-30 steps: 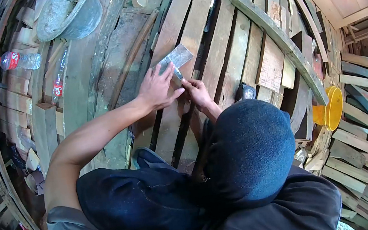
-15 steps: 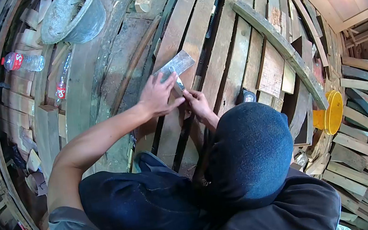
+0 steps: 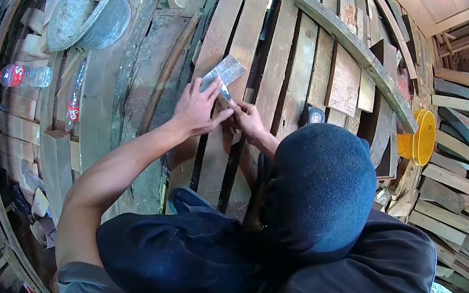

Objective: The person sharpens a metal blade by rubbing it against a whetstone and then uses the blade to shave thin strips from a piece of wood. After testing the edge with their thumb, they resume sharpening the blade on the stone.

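Observation:
A flat grey metal blade with a narrow pale neck lies in front of me, over the wooden planks. My right hand pinches the lower end of its neck between thumb and fingers. From the left, my left hand reaches over with its fingers spread, the fingertips resting on the blade's near left corner. Its thumb points toward my right hand. Any part of the tool below my right fingertips is hidden.
A grey basin stands at upper left, near two plastic bottles. A long curved beam lies to the right, with a yellow bucket beyond it. Wood offcuts are piled at far right.
The view has shifted slightly. Both hands stay at the metal blade, with only a small change in the left fingers on it.

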`<state>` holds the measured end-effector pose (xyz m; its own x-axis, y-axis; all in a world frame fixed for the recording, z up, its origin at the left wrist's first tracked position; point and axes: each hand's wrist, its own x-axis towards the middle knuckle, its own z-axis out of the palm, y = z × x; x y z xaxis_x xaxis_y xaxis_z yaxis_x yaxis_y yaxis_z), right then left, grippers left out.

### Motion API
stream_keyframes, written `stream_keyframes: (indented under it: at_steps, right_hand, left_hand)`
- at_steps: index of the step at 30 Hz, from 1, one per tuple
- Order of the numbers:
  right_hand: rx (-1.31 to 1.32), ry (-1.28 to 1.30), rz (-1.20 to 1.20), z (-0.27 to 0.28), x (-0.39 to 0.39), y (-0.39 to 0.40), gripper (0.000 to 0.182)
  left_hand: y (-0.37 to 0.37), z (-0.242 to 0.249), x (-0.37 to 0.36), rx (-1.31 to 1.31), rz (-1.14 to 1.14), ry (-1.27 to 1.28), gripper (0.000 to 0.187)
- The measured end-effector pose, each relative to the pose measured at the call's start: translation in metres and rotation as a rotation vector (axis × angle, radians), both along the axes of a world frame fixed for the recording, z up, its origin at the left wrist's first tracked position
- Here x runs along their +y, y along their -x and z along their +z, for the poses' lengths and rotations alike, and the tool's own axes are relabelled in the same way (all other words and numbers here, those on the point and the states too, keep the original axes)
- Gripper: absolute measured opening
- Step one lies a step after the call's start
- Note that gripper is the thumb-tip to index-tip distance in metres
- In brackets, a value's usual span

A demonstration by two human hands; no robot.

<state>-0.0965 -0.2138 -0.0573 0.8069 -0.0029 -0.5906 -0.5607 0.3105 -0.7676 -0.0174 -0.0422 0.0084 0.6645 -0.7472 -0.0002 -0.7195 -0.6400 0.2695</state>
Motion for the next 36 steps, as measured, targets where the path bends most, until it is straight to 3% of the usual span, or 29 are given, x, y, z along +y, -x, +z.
stream_keyframes:
  at_steps: [2,7,10,14,16,20,22,23,24,27,30,33,34,36]
  right_hand:
    - [-0.130,0.268,-0.018,-0.052,0.007,0.022,0.029]
    - [-0.013,0.071,0.022,-0.002,0.001,0.001,0.032]
    - [0.031,0.004,-0.032,-0.008,0.004,-0.010,0.034]
    - [-0.005,0.111,-0.039,-0.040,0.010,0.021,0.032]
    - [-0.007,0.088,-0.016,-0.017,0.002,0.008,0.032]
    - [0.026,-0.011,-0.025,0.004,0.003,-0.011,0.034]
    - [-0.045,0.041,-0.074,-0.026,0.010,0.007,0.034]
    - [-0.086,0.202,-0.091,-0.027,0.016,0.015,0.035]
    - [0.019,0.109,-0.117,-0.023,0.017,0.013,0.035]
    - [0.012,0.022,0.021,0.000,0.005,-0.005,0.035]
    - [0.003,-0.101,-0.052,-0.002,0.007,-0.010,0.032]
    - [-0.008,-0.136,-0.105,-0.016,0.015,0.012,0.031]
    - [0.044,-0.133,-0.072,0.005,0.014,0.013,0.032]
    - [0.018,-0.127,-0.009,-0.010,0.010,0.008,0.032]
  left_hand:
    - [0.015,-0.008,0.003,-0.045,-0.042,-0.041,0.081]
    - [-0.004,-0.001,0.006,-0.063,-0.050,-0.056,0.080]
    - [-0.005,0.004,-0.005,-0.009,0.031,-0.082,0.082]
    - [0.012,-0.001,0.001,-0.003,-0.028,-0.061,0.085]
    - [0.004,0.002,0.004,-0.082,-0.051,-0.092,0.085]
    - [-0.004,0.005,-0.010,0.032,0.040,-0.114,0.090]
    - [0.009,-0.003,-0.008,-0.007,0.021,-0.114,0.093]
    - [0.012,0.002,-0.007,0.023,-0.015,-0.187,0.094]
    - [0.005,0.006,-0.006,0.032,-0.012,-0.165,0.095]
    - [-0.005,0.005,-0.004,0.011,0.022,-0.105,0.096]
    - [-0.005,0.006,-0.012,0.037,0.052,-0.150,0.097]
    - [0.014,0.005,-0.011,0.048,0.047,-0.176,0.103]
    - [0.018,0.008,-0.010,0.048,0.031,-0.193,0.104]
    - [0.013,0.007,-0.011,0.039,0.043,-0.212,0.106]
